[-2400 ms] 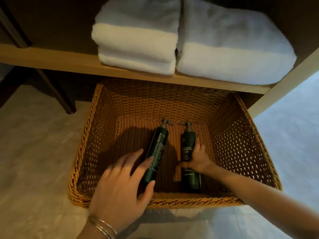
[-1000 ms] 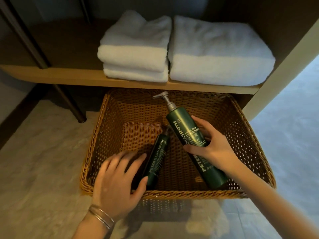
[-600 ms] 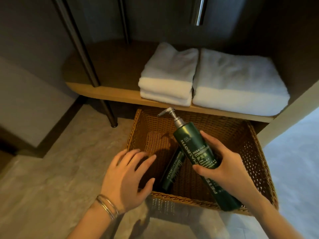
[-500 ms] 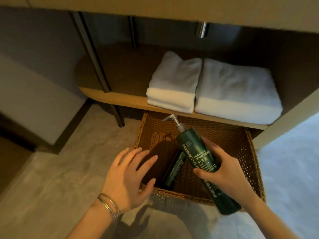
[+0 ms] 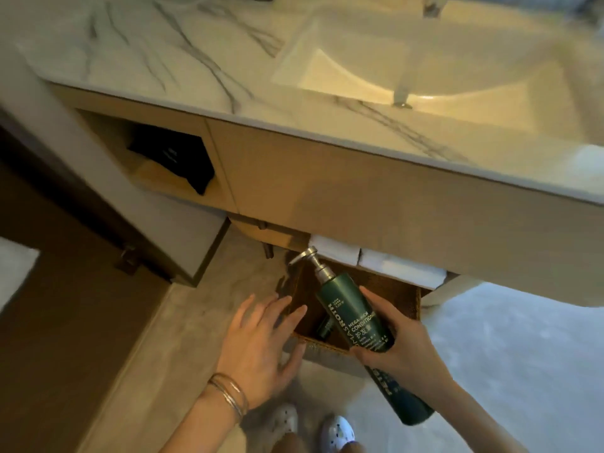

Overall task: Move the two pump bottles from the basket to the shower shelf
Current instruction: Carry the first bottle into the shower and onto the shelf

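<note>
My right hand [image 5: 403,349] grips a dark green pump bottle [image 5: 346,308] around its middle and holds it tilted above the wicker basket [image 5: 405,299], silver pump pointing up and left. The second green pump bottle [image 5: 324,329] lies in the basket, only a small part showing beneath the held one. My left hand [image 5: 258,346], bangles on its wrist, hovers with fingers spread over the basket's left front corner and holds nothing. The shower shelf is not in view.
A marble vanity top [image 5: 157,57] with a sink [image 5: 425,67] juts out above the basket. White folded towels [image 5: 376,261] lie on the low shelf under it. A dark item [image 5: 173,158] sits in an open cubby. My white shoes [image 5: 336,431] stand on grey floor.
The view has risen from the basket up to the vanity top. My right hand has lifted one bottle out of the basket. My left hand has let go of the other bottle.
</note>
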Tool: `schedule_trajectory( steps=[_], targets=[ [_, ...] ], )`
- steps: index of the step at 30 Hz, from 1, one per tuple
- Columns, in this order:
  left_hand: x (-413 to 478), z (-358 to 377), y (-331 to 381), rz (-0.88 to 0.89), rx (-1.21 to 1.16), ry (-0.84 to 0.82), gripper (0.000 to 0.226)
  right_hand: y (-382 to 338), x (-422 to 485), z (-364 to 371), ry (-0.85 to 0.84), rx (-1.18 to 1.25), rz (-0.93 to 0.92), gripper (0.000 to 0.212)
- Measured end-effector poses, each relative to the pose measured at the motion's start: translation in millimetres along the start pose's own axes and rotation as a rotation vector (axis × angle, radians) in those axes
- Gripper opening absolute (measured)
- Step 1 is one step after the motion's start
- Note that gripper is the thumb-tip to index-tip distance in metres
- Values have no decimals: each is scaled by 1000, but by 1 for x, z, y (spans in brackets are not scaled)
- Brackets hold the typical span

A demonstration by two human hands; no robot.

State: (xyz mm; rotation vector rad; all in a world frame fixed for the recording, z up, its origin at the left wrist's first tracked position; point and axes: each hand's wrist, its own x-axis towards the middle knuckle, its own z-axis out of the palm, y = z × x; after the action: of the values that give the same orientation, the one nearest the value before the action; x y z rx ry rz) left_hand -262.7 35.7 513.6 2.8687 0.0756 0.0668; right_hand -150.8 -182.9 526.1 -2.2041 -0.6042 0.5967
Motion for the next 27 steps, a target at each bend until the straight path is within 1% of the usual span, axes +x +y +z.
schedule_trajectory(
  steps=[4, 7, 10, 13, 17, 20, 25, 27],
  targets=[
    [-21, -96, 29, -92, -7, -26, 50, -82, -39, -44, -3, -5, -7, 90],
    [-41, -153, 45, -132, -29, 42, 49, -126, -63, -67, 22, 20, -31, 89],
    [-62, -188, 55, -174, -25, 141, 47, -155, -78, -83, 10, 40, -69, 89],
    [-87, -203, 64, -279, -10, 157, 49, -176, -88, -95, -12, 35, -135, 86],
    [-125, -210, 84, -463, 8, 192, 50, -187, -103, -111, -140, 57, -189, 90],
    [-152, -212, 107, -574, 28, 213, 51, -190, -108, -115, -233, -13, -240, 86],
    [-190, -210, 140, -731, 32, 214, 50, -205, -108, -104, -375, -118, -335, 88],
    [-206, -210, 150, -785, 39, 232, 49, -217, -110, -94, -423, -151, -405, 88]
  ],
)
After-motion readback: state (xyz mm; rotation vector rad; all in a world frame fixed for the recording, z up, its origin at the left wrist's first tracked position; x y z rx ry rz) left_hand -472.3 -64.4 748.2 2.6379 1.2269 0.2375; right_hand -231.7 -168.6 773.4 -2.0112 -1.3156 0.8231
